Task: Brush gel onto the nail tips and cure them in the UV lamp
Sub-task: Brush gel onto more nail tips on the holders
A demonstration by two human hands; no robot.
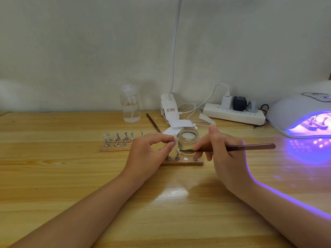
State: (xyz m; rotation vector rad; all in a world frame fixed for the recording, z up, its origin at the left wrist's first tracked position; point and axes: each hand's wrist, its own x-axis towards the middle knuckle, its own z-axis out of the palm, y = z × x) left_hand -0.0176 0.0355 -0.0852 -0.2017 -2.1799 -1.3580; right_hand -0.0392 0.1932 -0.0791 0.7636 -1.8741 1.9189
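My right hand [220, 149] grips a brown gel brush [250, 147], and its bristle end touches a nail tip [178, 150] on a small metal stand. That stand sits on a short wooden holder [186, 161] in front of me. My left hand [152, 149] pinches another nail tip on its stand [175, 137] between thumb and fingers, just above the holder. Right behind the holder stands an open glass jar of gel [188, 140]. The white UV lamp [297, 113] at the far right glows purple, with wooden holders and tips inside [315, 123].
A second wooden holder with several nail tips [116, 140] lies to the left. A clear pump bottle [130, 106], a spare brush [153, 123], cotton pads [180, 124], a clip lamp base [169, 109] and a power strip [232, 113] stand along the wall.
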